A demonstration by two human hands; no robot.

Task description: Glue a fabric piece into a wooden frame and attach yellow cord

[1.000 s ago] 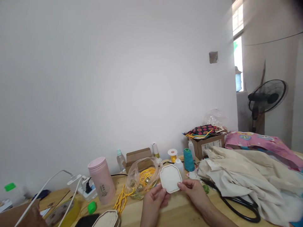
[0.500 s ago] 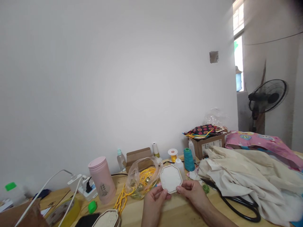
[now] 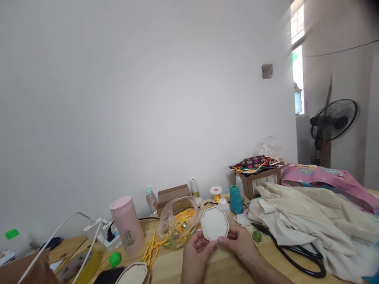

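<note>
A white scalloped panel with a beige rim (image 3: 214, 224) is held up above the wooden table, its flat face toward me. My left hand (image 3: 197, 252) grips its lower left edge with thumb and curled fingers. On the lower right edge, my right hand (image 3: 239, 242) pinches the same panel, thumb in front. The two thumbs are close together at the bottom rim. A similar scalloped piece (image 3: 134, 273) lies at the table's near edge, beside a dark phone-like object (image 3: 109, 275).
Behind the hands are a plastic bag with yellow cords (image 3: 184, 221), a white bottle (image 3: 224, 206) and a teal thread spool (image 3: 236, 200). Black-handled scissors (image 3: 304, 260) lie by cream cloth (image 3: 319, 221) at right. A pink tumbler (image 3: 128, 225) stands left.
My left hand has moved slightly right along the panel's lower edge, its thumb closer to the right thumb. The panel has shifted and tilted slightly.
</note>
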